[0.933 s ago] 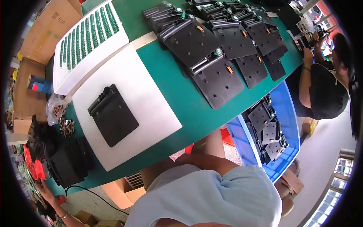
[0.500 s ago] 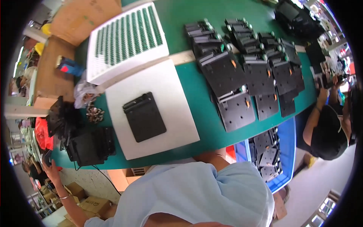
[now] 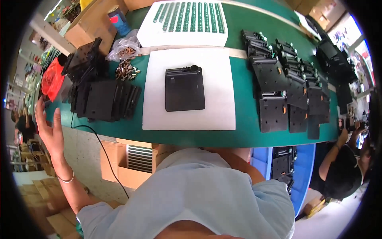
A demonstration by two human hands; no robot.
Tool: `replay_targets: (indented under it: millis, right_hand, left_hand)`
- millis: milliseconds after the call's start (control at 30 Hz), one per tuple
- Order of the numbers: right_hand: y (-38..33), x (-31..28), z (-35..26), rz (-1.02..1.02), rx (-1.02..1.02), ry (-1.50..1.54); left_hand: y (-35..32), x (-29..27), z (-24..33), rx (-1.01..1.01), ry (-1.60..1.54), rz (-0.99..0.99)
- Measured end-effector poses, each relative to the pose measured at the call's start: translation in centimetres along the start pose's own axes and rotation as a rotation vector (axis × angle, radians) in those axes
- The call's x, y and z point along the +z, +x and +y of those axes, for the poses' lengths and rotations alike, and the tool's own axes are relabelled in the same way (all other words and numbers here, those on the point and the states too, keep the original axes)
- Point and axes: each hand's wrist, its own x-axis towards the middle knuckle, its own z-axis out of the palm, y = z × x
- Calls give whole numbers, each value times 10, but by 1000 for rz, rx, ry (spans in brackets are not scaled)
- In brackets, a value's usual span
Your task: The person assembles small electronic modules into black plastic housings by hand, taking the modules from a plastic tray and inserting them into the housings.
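My left hand (image 3: 51, 133) is raised off the table's left end, fingers stretched and apart, with no held thing visible in it. A red plastic bag (image 3: 52, 79) is just beyond its fingertips. To its right, black flat panels (image 3: 101, 101) stand stacked on edge. My right hand is out of sight; only part of the right arm shows beside my body, below the table edge. In front of me, a single black rectangular panel (image 3: 185, 93) with a cylindrical bar along its far edge lies flat on a white foam sheet (image 3: 219, 115).
Behind the foam sheet stands a white tray (image 3: 183, 38) with rows of green parts. Small metal pieces (image 3: 126, 71) lie beside a clear bag (image 3: 124, 47). Rows of black assemblies (image 3: 273, 113) cover the right side, above a blue crate (image 3: 304, 171). A co-worker (image 3: 342, 171) is at far right.
The view has turned, so the table now looks straighter. My left hand shows larger with its fingers spread. The black panel remains on the foam sheet.
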Motion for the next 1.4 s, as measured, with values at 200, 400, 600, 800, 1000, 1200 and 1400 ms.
replay_targets:
  millis: [200,400,600,800,1000,1200,1400]
  right_hand:
    - [-6,-17,0,-13,-57,-10]
    - [-39,-89,-85,-291,88,127]
    - [-46,-159,-179,-97,-111,301]
    - [18,-152,-213,134,-321,-359]
    - [35,-150,-213,58,-399,-377]
    - [30,-148,-203,49,-297,-313]
    - [36,-126,-189,279,-257,-349]
  left_hand:
    - [-29,12,162,400,-323,-391]
    - [-86,97,208,442,-550,-639]
    - [-81,150,225,363,-509,-583]
    - [-67,188,237,350,-389,-592]
    - [-59,233,237,432,-403,-439]
    - [-49,260,230,371,-413,-333]
    - [-43,257,225,357,-459,-413]
